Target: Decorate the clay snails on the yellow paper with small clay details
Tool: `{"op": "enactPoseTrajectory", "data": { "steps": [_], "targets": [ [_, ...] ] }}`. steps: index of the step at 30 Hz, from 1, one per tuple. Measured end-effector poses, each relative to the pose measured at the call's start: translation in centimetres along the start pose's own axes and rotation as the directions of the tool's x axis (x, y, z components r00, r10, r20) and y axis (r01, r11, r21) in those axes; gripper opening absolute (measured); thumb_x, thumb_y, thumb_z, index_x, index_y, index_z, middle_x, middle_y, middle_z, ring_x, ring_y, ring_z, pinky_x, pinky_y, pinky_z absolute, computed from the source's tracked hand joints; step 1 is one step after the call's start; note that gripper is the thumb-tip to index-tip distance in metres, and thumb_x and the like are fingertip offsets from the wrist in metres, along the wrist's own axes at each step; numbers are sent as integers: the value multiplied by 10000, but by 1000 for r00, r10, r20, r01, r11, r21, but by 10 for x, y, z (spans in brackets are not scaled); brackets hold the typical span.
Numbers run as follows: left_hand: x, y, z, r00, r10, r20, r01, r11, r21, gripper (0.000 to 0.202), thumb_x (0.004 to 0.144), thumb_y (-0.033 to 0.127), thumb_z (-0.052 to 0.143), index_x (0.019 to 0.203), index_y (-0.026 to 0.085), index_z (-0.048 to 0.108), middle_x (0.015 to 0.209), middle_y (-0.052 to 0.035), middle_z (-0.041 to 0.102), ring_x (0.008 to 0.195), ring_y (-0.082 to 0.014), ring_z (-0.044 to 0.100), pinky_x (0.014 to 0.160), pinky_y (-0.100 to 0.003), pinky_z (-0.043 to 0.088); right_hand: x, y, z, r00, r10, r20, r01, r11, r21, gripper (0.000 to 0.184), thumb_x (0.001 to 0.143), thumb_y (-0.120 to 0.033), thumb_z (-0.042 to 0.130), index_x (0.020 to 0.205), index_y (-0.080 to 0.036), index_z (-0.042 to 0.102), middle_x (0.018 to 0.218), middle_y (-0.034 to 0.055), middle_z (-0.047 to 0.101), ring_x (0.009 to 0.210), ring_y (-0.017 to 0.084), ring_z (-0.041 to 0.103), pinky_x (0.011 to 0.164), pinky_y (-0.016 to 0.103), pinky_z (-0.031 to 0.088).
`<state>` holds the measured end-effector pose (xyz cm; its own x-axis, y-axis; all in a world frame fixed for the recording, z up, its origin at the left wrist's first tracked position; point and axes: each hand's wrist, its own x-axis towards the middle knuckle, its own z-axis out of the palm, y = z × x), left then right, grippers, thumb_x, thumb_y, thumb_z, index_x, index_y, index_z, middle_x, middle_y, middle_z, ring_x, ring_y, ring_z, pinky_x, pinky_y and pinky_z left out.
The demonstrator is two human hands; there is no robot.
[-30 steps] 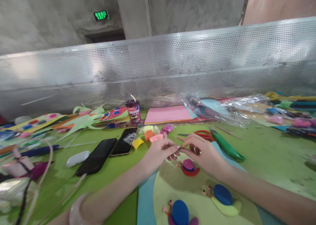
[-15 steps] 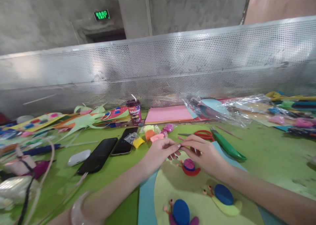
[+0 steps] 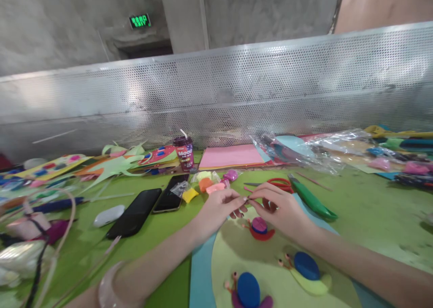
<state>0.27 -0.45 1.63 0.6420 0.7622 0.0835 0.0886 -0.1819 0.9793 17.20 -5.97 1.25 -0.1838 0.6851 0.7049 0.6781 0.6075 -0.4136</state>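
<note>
My left hand and my right hand meet fingertip to fingertip above the table, both pinching a tiny piece I cannot make out. Just below them a red and purple clay snail lies on a light green paper shape over a blue sheet. A blue and yellow snail and a blue and purple snail lie nearer me on the same paper. Small bags of coloured clay sit just beyond my left hand.
Red scissors and a green craft knife lie right of my hands. Two black phones and a white case lie to the left. A purple drink cup, pink paper and plastic bags line the perforated metal barrier.
Both hands have stayed together over the red snail, the pinch rising very slightly; the fingers shifted a little. Nothing else moved.
</note>
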Motion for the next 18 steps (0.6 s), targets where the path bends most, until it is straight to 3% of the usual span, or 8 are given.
{"op": "enactPoseTrajectory", "data": {
  "steps": [9, 18],
  "targets": [
    [2, 0, 0, 1000, 14, 11, -14, 1000, 6, 213, 786, 338, 539, 734, 134, 577, 704, -19, 599, 619, -103, 534, 611, -228, 414, -1, -1, -2, 1000, -1, 19, 1, 1000, 6, 136, 805, -169, 474, 822, -179, 609, 838, 66, 582, 533, 97, 513, 483, 228, 448],
    [2, -2, -1, 998, 17, -57, -17, 1000, -4, 213, 774, 352, 548, 765, 141, 577, 698, -15, 591, 626, -115, 545, 598, -230, 412, -1, -1, -1, 1000, -5, 21, 5, 1000, 10, 116, 808, -173, 509, 819, -184, 624, 866, 69, 562, 499, 82, 471, 469, 233, 438]
  ]
}}
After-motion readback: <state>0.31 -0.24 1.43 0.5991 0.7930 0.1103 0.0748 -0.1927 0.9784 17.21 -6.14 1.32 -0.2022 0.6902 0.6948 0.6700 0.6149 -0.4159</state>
